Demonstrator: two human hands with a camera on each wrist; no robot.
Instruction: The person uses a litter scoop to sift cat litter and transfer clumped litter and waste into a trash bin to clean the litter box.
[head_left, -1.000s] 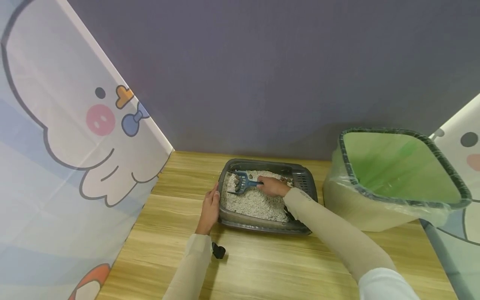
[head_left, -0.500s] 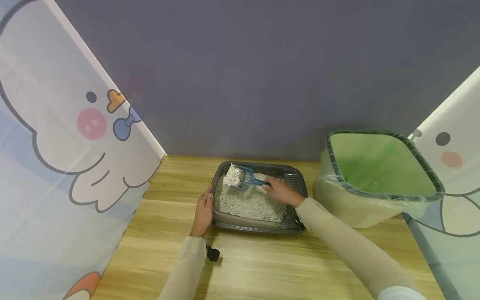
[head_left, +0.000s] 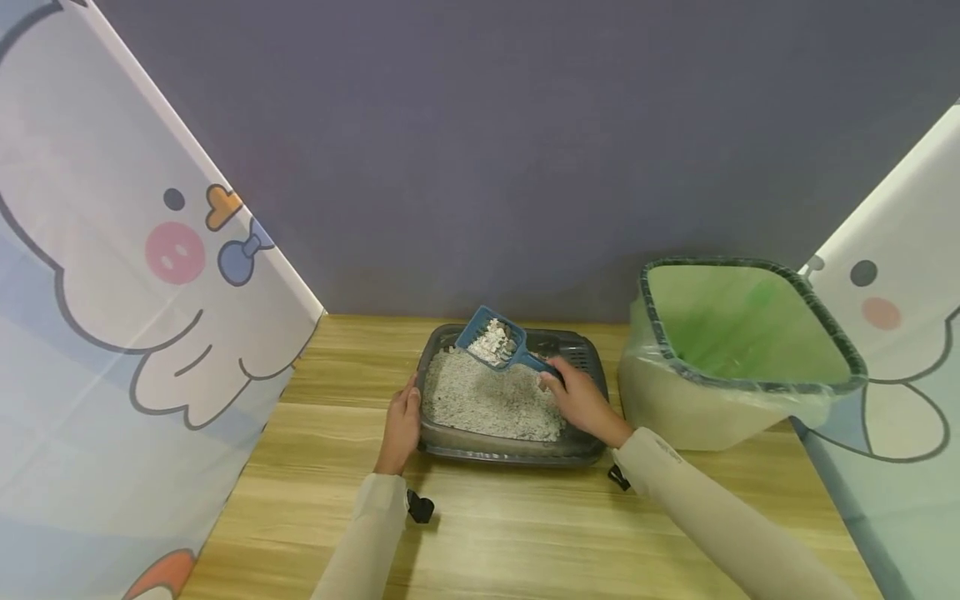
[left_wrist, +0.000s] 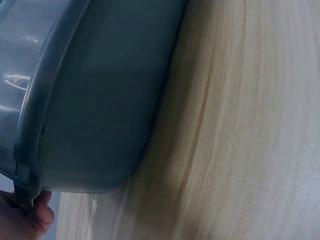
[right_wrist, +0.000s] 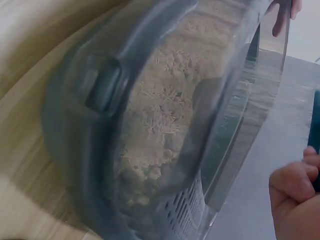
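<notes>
A dark grey litter box full of pale, grainy cat litter stands on the wooden table. Its left rim is in the grip of my left hand; in the left wrist view the curled fingers wrap the lip at a corner. My right hand holds a blue slotted litter scoop by its handle, raised over the back of the box. White litter and greyish lumps lie in the scoop. At the right edge of the right wrist view, only part of the scoop's handle shows.
A bin lined with a clear bag stands right of the litter box, its inside greenish. Behind the table rises a dark grey wall. Cartoon-printed panels flank both sides.
My right hand has lifted the scoop out of the litter and tilted it, with litter and lumps inside. Some litter has dropped from it. The left hand stays at the rim.
</notes>
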